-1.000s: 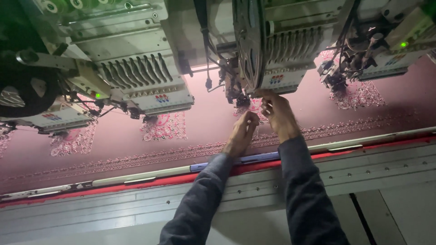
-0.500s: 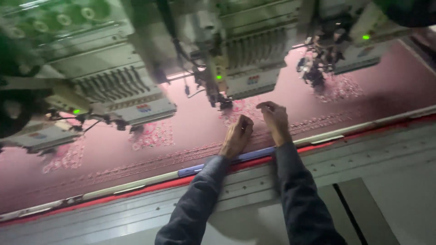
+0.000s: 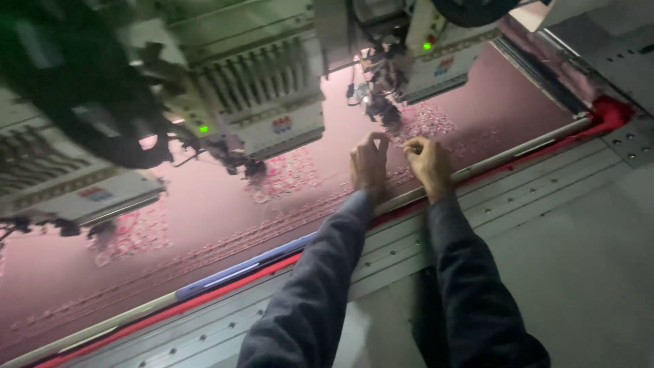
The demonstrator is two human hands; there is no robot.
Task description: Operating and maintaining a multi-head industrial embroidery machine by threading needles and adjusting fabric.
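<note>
i had both hands out over the pink fabric (image 3: 204, 204) near its front edge, just past the red frame rail (image 3: 225, 289), wrists resting there probably for steadiness. the left hand (image 3: 368, 165) and right hand (image 3: 428, 163) were curled, fingertips pinched as if on a thread; i could not tell whether anything was held. the embroidery head (image 3: 409, 54) hid the needle, and motion blur smeared the stitched motifs (image 3: 286, 175).

You have a second embroidery head (image 3: 262, 112) with a green indicator light (image 3: 203, 129) to the left. A grey metal machine table (image 3: 586, 225) with screw holes runs along the near side, edged by a red strip (image 3: 225, 289).
</note>
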